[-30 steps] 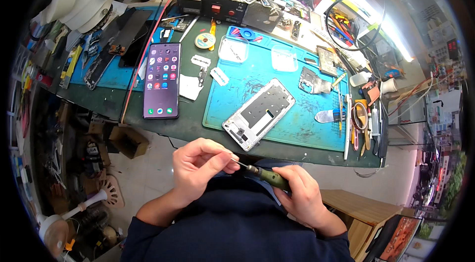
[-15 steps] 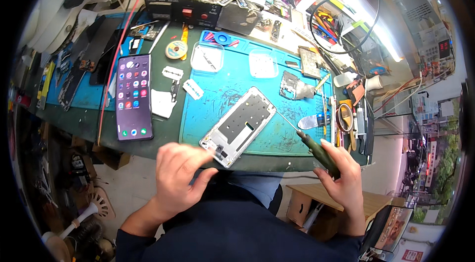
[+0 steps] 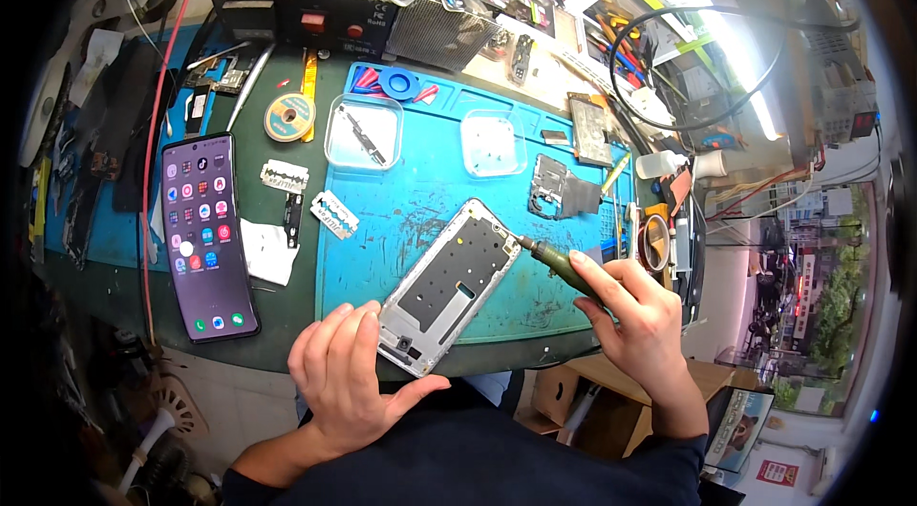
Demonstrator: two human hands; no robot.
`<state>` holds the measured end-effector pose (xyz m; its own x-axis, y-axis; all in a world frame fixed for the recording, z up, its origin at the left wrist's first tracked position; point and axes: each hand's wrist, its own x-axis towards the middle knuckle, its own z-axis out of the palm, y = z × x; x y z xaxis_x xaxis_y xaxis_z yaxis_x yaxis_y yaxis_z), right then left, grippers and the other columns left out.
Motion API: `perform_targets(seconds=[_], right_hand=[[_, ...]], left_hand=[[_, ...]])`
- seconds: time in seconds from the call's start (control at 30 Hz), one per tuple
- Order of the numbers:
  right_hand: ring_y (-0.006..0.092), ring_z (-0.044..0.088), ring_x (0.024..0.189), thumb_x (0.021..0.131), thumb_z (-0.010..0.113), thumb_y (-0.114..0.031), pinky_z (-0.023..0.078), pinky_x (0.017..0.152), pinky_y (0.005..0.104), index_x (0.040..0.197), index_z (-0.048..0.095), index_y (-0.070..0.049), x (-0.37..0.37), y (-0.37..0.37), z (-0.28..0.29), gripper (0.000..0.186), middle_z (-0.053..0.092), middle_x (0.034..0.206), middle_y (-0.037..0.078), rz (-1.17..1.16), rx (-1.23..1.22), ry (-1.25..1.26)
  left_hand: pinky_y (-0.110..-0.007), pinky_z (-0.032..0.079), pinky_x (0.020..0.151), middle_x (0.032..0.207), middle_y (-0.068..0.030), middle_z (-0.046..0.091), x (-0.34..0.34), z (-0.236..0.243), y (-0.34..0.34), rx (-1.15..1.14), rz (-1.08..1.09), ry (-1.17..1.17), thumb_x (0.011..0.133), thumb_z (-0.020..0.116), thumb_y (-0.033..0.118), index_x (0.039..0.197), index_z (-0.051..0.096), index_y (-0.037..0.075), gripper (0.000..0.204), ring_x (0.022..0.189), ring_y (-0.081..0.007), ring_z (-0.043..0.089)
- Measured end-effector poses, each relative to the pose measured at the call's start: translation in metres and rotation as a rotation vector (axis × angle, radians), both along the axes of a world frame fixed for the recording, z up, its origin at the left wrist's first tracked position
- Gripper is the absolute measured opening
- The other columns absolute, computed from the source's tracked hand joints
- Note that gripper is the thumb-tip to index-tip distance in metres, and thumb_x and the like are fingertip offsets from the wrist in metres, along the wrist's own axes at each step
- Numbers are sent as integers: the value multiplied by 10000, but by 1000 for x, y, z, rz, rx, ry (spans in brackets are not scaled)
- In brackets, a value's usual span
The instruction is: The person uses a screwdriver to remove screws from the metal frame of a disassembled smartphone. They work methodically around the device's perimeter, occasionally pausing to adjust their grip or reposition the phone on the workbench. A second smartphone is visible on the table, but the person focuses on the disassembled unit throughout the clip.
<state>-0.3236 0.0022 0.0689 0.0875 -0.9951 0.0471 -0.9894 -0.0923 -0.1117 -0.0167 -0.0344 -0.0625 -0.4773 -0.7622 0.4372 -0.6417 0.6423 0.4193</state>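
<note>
A silver phone frame (image 3: 449,286) with a dark inner panel lies slanted at the blue mat's front edge. At its lower left end is my left hand (image 3: 344,367), fingers stretched and thumb spread apart; the fingers meet the frame's edge, or nearly so. My right hand (image 3: 635,315) is closed around a green-handled tool (image 3: 554,262) with a narrow dark front end. The tool points at the frame's upper right side; whether its tip touches is too small to tell.
Left of the mat (image 3: 382,219) lies a lit purple-screened phone (image 3: 205,238), beside razor blades (image 3: 334,215) and a white tissue (image 3: 270,253). Two clear plastic trays (image 3: 364,131) (image 3: 493,143) hold small parts. A metal phone part (image 3: 554,187) lies at the right; a black cable (image 3: 621,76) loops above.
My left hand has come down to the frame's lower left end. The tool has swung left and closer to the frame, its long thin shaft now barely visible. The whole view has shifted.
</note>
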Motion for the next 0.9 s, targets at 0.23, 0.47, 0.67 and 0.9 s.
perform_targets(seconds=[0.23,0.47,0.67,0.9], right_hand=[[207,651,688,835,844,-83,527,589,346,1402,735,-202,1,-4,-1,589,639,934,33,7,21,3],[206,646,684,833,845,-82,519,580,347,1403,733,-203,3,-4,5,594,633,930,36,35,39,30],[211,644,690,844,834,-67,526,588,350,1399,735,-202,7,-4,4,580,630,928,41,41,44,1],[197,652,720,769,802,-18,536,586,327,1387,744,-175,20,8,-1,640,633,961,48,135,89,-53]], left_hand=[[-482,402,1080,1285,-121,683,-2,-1,-4,-33,21,5,790,738,834,1384,597,-54,1077,1217,-314,617],[-472,412,1079,1272,-110,692,-2,-3,-4,-43,31,8,789,730,844,1385,603,-45,1078,1211,-302,624],[-447,429,1059,1274,-92,722,-3,2,-4,-19,49,22,844,715,806,1440,539,-11,1028,1199,-272,646],[-458,393,1088,1266,-82,684,-4,3,-3,29,53,27,749,783,821,1367,608,-18,1056,1222,-292,602]])
